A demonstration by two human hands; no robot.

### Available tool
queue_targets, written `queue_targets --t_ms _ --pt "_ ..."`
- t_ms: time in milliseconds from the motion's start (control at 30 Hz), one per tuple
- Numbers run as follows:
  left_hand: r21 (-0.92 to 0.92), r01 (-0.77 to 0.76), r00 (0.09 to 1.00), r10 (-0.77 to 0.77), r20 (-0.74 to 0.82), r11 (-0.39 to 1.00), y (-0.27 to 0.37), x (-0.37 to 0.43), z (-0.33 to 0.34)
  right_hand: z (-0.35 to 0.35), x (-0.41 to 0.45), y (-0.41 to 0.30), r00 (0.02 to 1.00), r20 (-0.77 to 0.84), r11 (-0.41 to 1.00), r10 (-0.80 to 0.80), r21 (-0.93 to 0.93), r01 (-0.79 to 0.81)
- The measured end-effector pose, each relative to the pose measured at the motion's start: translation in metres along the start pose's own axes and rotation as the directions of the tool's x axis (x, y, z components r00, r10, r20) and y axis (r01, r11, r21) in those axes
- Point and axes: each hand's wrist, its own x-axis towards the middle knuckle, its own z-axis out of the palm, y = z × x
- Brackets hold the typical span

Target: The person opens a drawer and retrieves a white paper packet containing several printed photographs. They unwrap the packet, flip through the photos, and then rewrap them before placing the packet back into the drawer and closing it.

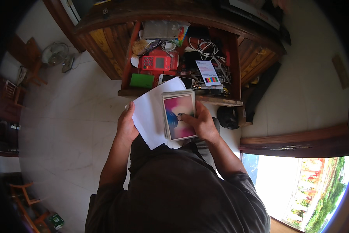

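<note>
My left hand [127, 125] grips the left edge of white paper sheets [146, 116], with its thumb on top. In my right hand [203, 123] is a thick stack of picture cards [179, 102], its thumb pressed on the top one. That top card has a blurred pink, blue and cream picture with a dark figure. The stack overlaps the right part of the paper. Just beyond both hands, a wooden drawer [218, 100] is pulled out. It holds a red card payment terminal [152, 63], a green box [141, 80] and a white-framed smartphone [166, 77] partly covered by the paper.
Inside the drawer also lie white cables [206, 48], a printed card with coloured bars [208, 72], marker pens [211, 86] and a flat grey case [160, 29]. The drawer belongs to a wooden desk [113, 49]. A fan [55, 54] stands on the floor at left.
</note>
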Motion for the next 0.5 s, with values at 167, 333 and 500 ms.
queue_targets --t_ms 167,333,500 --pt "0.158 -0.057 0.993 0.073 -0.094 0.986 0.04 0.023 -0.02 -0.091 0.067 -0.034 0.982 -0.081 0.95 0.17 0.279 -0.141" --pt "0.293 -0.022 0.979 0.079 -0.186 0.956 0.056 0.05 -0.046 -0.157 0.144 0.0 0.937 -0.187 0.95 0.296 0.158 -0.268" --pt "0.379 -0.015 0.973 0.101 -0.207 0.925 0.082 0.065 -0.038 -0.195 0.177 0.055 0.994 -0.04 0.867 -0.1 -0.493 0.068"
